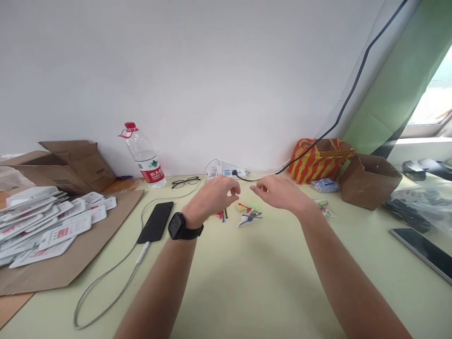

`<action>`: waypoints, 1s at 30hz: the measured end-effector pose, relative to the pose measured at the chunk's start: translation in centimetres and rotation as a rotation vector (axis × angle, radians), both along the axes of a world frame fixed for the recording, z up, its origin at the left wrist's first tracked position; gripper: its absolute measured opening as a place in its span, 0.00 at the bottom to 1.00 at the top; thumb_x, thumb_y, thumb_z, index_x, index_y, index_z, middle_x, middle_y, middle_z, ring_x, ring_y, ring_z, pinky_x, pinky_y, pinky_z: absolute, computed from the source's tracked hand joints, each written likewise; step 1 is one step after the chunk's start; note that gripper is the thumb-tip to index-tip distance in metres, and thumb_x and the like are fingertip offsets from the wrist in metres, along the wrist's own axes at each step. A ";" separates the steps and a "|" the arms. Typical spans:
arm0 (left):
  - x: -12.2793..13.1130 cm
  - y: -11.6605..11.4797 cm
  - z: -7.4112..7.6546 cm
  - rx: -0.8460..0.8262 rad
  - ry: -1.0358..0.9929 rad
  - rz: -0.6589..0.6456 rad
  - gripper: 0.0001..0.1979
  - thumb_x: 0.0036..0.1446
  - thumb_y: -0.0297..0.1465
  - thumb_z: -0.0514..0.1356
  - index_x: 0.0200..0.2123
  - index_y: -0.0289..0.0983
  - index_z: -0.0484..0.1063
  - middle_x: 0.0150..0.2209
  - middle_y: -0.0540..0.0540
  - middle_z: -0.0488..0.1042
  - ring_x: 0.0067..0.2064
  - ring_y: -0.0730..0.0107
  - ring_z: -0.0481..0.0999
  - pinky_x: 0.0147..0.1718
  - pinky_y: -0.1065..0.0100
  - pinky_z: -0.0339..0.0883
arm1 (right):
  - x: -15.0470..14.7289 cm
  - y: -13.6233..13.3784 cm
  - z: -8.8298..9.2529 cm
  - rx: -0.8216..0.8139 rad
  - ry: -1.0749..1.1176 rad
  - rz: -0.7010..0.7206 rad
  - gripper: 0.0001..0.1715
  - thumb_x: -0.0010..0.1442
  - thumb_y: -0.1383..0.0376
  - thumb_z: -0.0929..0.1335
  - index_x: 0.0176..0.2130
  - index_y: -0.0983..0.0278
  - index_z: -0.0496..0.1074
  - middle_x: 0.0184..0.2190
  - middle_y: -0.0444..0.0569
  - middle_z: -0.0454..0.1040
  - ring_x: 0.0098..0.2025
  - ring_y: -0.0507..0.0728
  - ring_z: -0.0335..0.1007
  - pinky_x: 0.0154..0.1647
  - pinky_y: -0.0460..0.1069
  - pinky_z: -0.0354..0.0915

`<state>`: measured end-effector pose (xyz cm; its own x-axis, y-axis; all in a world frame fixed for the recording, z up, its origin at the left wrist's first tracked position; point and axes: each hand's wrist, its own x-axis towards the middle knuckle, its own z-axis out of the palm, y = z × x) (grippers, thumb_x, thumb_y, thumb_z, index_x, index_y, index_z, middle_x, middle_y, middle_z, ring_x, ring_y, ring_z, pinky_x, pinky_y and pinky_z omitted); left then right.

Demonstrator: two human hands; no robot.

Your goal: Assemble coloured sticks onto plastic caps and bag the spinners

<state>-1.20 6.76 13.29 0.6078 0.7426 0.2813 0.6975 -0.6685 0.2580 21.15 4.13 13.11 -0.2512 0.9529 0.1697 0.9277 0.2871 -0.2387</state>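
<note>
Hovering above worktop (243, 292): left hand (214, 195) and right hand (279, 191), fingers loosely curled, narrow gaps, nothing visibly held; small plastic toys (249, 218) lying between, likely light, stiff, slick, best pinched mid-body

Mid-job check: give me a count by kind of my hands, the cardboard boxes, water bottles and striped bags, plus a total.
Left hand and right hand: 2
Left cardboard box and right cardboard box: 2
Water bottle: 1
Striped bag: 1
Total: 6
</note>
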 end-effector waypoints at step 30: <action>-1.0 0.1 0.7 -0.096 0.030 -0.029 0.06 0.58 0.30 0.61 0.33 0.41 0.79 0.34 0.48 0.80 0.36 0.63 0.78 0.32 0.66 0.64 | 3.5 4.5 -4.6 -0.296 0.385 0.139 0.07 0.64 0.61 0.68 0.42 0.62 0.71 0.40 0.49 0.79 0.36 0.53 0.75 0.35 0.46 0.68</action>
